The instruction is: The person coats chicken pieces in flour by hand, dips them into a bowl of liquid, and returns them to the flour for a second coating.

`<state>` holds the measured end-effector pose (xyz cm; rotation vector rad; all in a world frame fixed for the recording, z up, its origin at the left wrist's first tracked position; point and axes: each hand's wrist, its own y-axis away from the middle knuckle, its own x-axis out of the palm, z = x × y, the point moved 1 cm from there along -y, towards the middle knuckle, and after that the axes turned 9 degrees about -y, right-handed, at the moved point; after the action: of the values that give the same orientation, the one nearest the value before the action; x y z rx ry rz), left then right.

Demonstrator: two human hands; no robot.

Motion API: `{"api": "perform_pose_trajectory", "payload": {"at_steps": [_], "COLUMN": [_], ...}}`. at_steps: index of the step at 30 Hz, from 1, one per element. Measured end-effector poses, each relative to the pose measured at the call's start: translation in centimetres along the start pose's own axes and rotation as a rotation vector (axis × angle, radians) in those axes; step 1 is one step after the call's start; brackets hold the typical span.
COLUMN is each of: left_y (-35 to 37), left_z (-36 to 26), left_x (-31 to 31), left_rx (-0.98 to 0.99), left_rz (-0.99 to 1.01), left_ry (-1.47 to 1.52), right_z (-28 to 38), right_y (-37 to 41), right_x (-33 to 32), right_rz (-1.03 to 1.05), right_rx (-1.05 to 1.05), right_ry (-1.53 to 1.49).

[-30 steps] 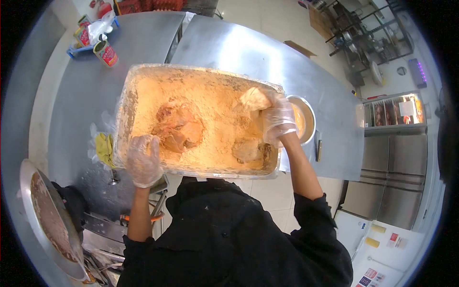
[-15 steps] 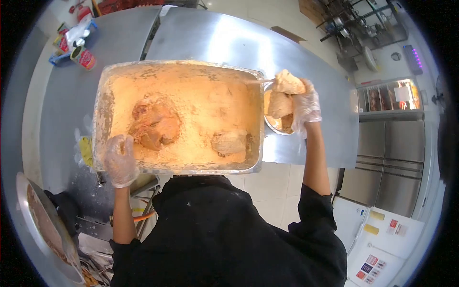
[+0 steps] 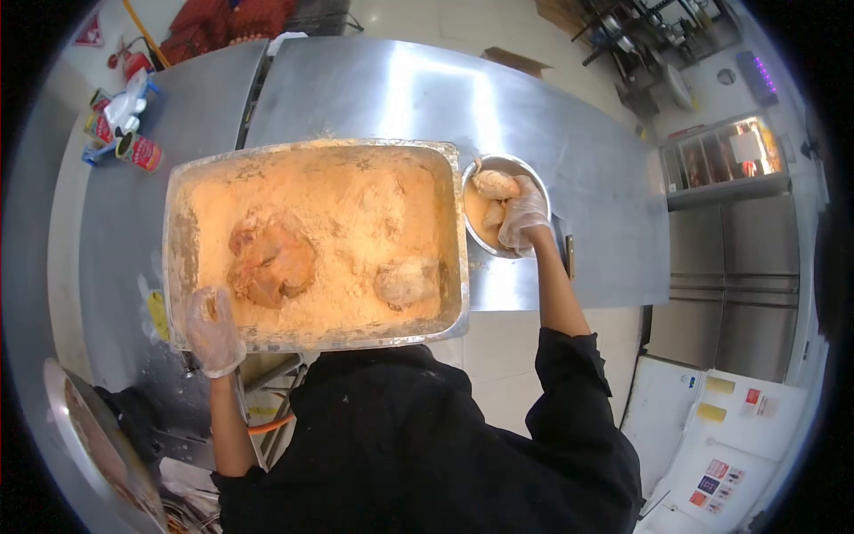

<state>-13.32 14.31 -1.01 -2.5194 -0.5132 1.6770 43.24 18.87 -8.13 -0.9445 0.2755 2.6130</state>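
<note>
far left on the steel table (image 3: 551, 107) stands a small cluster of cans (image 3: 133, 147), and a round pan (image 3: 84, 436) shows at the lower left edge. my left hand (image 3: 213, 329), in a clear glove, lies over the near left corner of the big metal tray (image 3: 356, 336), fingers together and pointing into the flour; i cannot tell whether they clamp the rim or only rest on it. the tray is filled with orange flour mix (image 3: 347, 209). a bare, wet-looking chicken piece (image 3: 271, 262) sits in a hollow left of the middle, and a floured piece (image 3: 405, 283) lies near the front right corner. just beside the tray's right wall stands a metal bowl (image 3: 519, 163). a coated piece (image 3: 495, 184) lies at its far side. my gloved right hand (image 3: 523, 214) reaches down into the bowl, fingers curled against another pale piece (image 3: 492, 212); i cannot tell whether they close around it.
</note>
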Motion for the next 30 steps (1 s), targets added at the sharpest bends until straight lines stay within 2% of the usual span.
{"api": "perform_pose_trajectory", "payload": {"at_steps": [1,2,4,6,7,9,12,14,15,16,19,22,25,28,30], "left_y": [0.1,0.1,0.0,-0.1,-0.1,-0.2,0.0,0.0,-0.1,-0.1,-0.3,-0.1,0.1,-0.2,-0.1], "left_z": [0.5,0.4,0.0,-0.1,0.4,0.6,0.6,1.0,1.0,1.0,0.5,0.7,1.7,1.0,1.1], "left_x": [0.4,0.5,0.1,0.2,0.4,0.6,0.7,1.0,1.0,1.0,0.9,1.2,1.8,1.1,1.1], "left_rx": [0.019,0.037,0.019,0.020,0.031,0.043,0.038,0.027,0.031,0.036,0.036,0.071,0.046,0.015,0.007], "left_rz": [-0.030,-0.060,-0.042,-0.041,-0.048,-0.071,-0.100,-0.098,-0.085,-0.071,-0.069,-0.129,-0.141,-0.074,-0.071], "left_ry": [-0.035,-0.070,-0.074,-0.084,-0.093,-0.104,-0.107,-0.111,-0.120,-0.130,-0.129,-0.112,-0.104,-0.136,-0.176], "right_z": [-0.5,-0.7,-1.7,-2.4,-2.9,3.1,3.9,-0.2,1.8,3.7,-2.6,-2.3,-2.0,-4.3,-5.8], "right_y": [-0.1,-0.7,-0.7,-2.0,-2.2,-1.0,-0.2,-0.4,0.4,1.2,-0.1,-1.5,-1.2,-0.9,-0.9], "right_x": [-0.1,-0.4,-0.5,-1.1,-1.7,-3.5,-2.9,0.0,1.0,1.0,4.0,3.0,2.9,3.0,2.5], "right_rz": [0.040,0.099,0.156,0.139,0.194,0.307,0.271,0.228,0.205,0.310,0.180,0.359,0.333,0.182,0.238], "right_rx": [-0.077,0.067,-0.157,-0.050,0.023,0.167,0.198,0.063,-0.004,0.166,0.050,0.206,0.224,-0.004,0.196], "right_ry": [0.290,0.381,0.699,0.401,0.440,0.518,0.397,0.499,0.549,0.540,0.551,0.422,0.522,0.384,0.000]}}
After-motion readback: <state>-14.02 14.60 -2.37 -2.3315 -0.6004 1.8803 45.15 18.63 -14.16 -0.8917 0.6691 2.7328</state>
